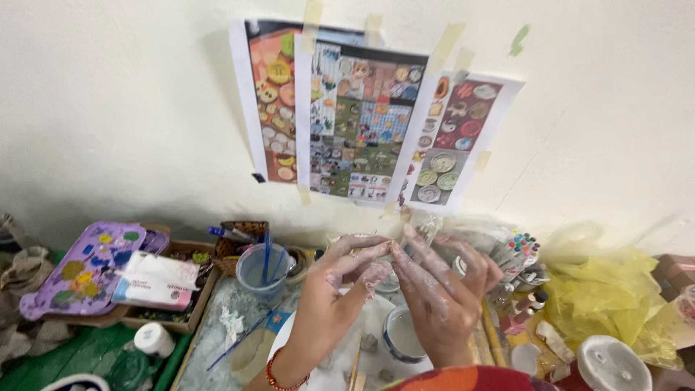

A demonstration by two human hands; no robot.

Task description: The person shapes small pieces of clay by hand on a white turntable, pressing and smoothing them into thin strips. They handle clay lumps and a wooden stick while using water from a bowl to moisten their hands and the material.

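Clay-smeared left hand and right hand pinch a small clay piece between fingertips above a bowl; shaping looks underway, wanting gentle, even pressure next.

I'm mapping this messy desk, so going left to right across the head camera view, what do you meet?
Purple paint palette → tissue pack → plastic cup with brushes → left hand → right hand → yellow plastic bag.

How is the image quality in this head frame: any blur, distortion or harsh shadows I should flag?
Head view: soft, even light, no glare; the taped prints throw a faint shadow on the wall to their left. Wide-lens bending tilts the prints and stretches the edges. The left hand and right hand, coated in pale residue, are slightly soft, so whatever they pinch is unclear. The purple palette reads sharply.
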